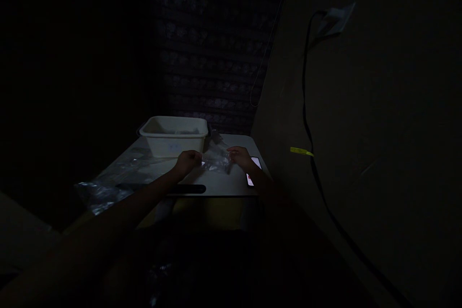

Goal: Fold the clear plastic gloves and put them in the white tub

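Observation:
Both hands hold a crinkled clear plastic bag [216,160] between them, just above a small white table [224,184]. My left hand [188,160] pinches the bag's left side with its fingers closed. On the opposite side, my right hand [239,156] has its fingers curled on the bag's edge. Whatever the bag may contain is too dark to make out. Beneath my right wrist lies a phone [255,168] with a lit screen, partly covered by the forearm.
A cream plastic tub [173,144] stands at the back left, with clear plastic inside. More clear plastic [104,195] hangs over the table's left edge. On the right wall, a black cable [304,86] with a yellow tag [301,151] runs down from an outlet [335,20].

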### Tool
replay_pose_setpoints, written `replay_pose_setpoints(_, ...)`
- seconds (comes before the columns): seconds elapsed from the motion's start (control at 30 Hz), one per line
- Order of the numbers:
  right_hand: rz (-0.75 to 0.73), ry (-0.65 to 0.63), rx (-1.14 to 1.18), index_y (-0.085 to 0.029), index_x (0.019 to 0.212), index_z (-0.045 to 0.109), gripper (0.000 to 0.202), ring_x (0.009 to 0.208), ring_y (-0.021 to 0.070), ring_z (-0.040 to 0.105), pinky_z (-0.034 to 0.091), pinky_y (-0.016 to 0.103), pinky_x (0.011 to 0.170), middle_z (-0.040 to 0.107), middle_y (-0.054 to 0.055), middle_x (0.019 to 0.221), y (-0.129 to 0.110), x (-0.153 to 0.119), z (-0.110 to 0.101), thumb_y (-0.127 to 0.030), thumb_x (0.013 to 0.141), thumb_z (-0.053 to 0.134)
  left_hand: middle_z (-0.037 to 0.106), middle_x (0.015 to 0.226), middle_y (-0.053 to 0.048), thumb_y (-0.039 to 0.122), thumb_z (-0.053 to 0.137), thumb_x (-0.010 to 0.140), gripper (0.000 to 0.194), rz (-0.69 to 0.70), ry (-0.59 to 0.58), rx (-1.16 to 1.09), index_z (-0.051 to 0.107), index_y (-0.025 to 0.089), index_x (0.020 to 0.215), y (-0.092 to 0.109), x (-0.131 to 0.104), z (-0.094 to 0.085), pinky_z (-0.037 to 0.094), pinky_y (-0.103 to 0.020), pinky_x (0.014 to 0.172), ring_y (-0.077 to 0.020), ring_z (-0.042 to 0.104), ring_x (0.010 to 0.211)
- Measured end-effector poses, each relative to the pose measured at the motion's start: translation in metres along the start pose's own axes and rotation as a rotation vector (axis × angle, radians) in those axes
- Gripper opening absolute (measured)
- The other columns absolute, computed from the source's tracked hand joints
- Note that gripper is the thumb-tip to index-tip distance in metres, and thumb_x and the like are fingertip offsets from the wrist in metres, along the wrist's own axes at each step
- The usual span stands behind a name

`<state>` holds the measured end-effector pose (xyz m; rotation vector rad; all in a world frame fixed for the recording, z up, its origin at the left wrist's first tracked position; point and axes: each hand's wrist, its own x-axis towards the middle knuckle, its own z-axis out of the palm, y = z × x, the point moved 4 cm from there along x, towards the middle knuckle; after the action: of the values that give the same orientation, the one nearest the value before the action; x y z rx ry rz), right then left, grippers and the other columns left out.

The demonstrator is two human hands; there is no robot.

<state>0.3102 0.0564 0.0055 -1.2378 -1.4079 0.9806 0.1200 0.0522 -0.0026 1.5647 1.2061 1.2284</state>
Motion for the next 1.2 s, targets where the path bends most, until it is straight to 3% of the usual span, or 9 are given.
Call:
replay_pose_setpoints(0.17, 0.001, 0.038, -0.088, -0.012, 0.069, 0.056, 0.020, 0.048, 0.0071, 0.046, 0.039, 0.021, 0.051, 0.051, -0.003, 0.053, 0.005, 0.002, -0.006, -0.005, 0.056, 0.042, 0.053, 0.050, 0.003, 0.021, 0.055, 0.046, 0.013, 0.026, 0.033, 0.065, 0.054, 0.013, 0.057, 0.000, 0.004, -0.003, 0.038, -0.023, 0.051, -0.0099, 0.048, 0.048)
replay_pose_setpoints(0.33, -0.069, 0.111, -0.319, -0.014, 0.066, 0.057, 0.015, 0.066, 0.0097, 0.052, 0.040, 0.021, 0.062, 0.057, 0.001, 0.067, 0.002, 0.003, -0.006, -0.009, 0.059, 0.045, 0.055, 0.053, 0.001, 0.021, 0.056, 0.047, 0.013, 0.062, 0.043, 0.146, 0.055, 0.014, 0.058, 0.004, 0.004, -0.004, 0.040, -0.025, 0.056, -0.0120, 0.051, 0.053)
replay_pose_setpoints(0.43, -0.062, -0.003, -0.431, -0.015, 0.056, 0.056, 0.017, 0.060, 0.0101, 0.052, 0.038, 0.020, 0.055, 0.056, 0.000, 0.057, 0.002, 0.002, 0.006, -0.027, 0.064, 0.048, 0.056, 0.056, 0.001, 0.022, 0.055, 0.049, 0.014, 0.064, 0.023, 0.163, 0.055, 0.013, 0.060, 0.005, 0.003, -0.001, 0.040, -0.025, 0.057, -0.0127, 0.052, 0.056)
replay_pose_setpoints(0.53, -0.059, -0.159, -0.490, -0.015, 0.053, 0.057, 0.025, 0.052, 0.0090, 0.050, 0.035, 0.018, 0.048, 0.053, -0.001, 0.050, 0.004, -0.001, 0.020, -0.039, 0.060, 0.051, 0.056, 0.058, 0.000, 0.022, 0.055, 0.049, 0.016, 0.061, 0.024, 0.210, 0.055, 0.013, 0.062, 0.003, 0.003, 0.001, 0.040, -0.024, 0.057, -0.0129, 0.052, 0.057)
replay_pose_setpoints(0.7, -0.054, -0.286, -0.693, -0.016, 0.043, 0.053, 0.011, 0.043, 0.0073, 0.044, 0.029, 0.017, 0.040, 0.047, -0.003, 0.041, 0.010, -0.003, 0.024, -0.021, 0.051, 0.059, 0.055, 0.058, 0.001, 0.026, 0.053, 0.052, 0.024, 0.129, -0.014, 0.343, 0.057, 0.013, 0.073, 0.001, 0.004, 0.002, 0.039, -0.022, 0.054, -0.0119, 0.050, 0.055)
replay_pose_setpoints(0.83, -0.089, -0.169, -0.829, -0.017, 0.043, 0.054, 0.011, 0.049, 0.0100, 0.048, 0.032, 0.018, 0.044, 0.052, -0.001, 0.045, 0.011, -0.001, 0.013, -0.012, 0.053, 0.054, 0.054, 0.056, 0.003, 0.029, 0.050, 0.056, 0.034, 0.193, -0.136, 0.348, 0.056, 0.014, 0.087, 0.003, 0.000, 0.005, 0.039, -0.021, 0.053, -0.0110, 0.050, 0.054)
replay_pose_setpoints(1.03, -0.050, -0.010, -0.918, -0.017, 0.057, 0.060, 0.015, 0.066, 0.0139, 0.053, 0.036, 0.021, 0.056, 0.060, 0.005, 0.065, 0.009, 0.000, -0.006, -0.013, 0.062, 0.046, 0.059, 0.058, 0.000, 0.033, 0.054, 0.053, 0.016, 0.159, -0.231, 0.380, 0.058, 0.017, 0.053, 0.004, -0.007, 0.012, 0.040, -0.021, 0.055, -0.0137, 0.053, 0.059)
replay_pose_setpoints(1.2, -0.038, 0.068, -1.001, -0.014, 0.065, 0.060, 0.017, 0.068, 0.0154, 0.054, 0.037, 0.022, 0.058, 0.060, 0.008, 0.073, 0.012, 0.000, -0.021, -0.016, 0.066, 0.043, 0.059, 0.055, 0.000, 0.034, 0.054, 0.052, 0.018, 0.071, -0.307, 0.357, 0.058, 0.016, 0.051, 0.007, -0.014, 0.013, 0.039, -0.021, 0.053, -0.0137, 0.053, 0.055)
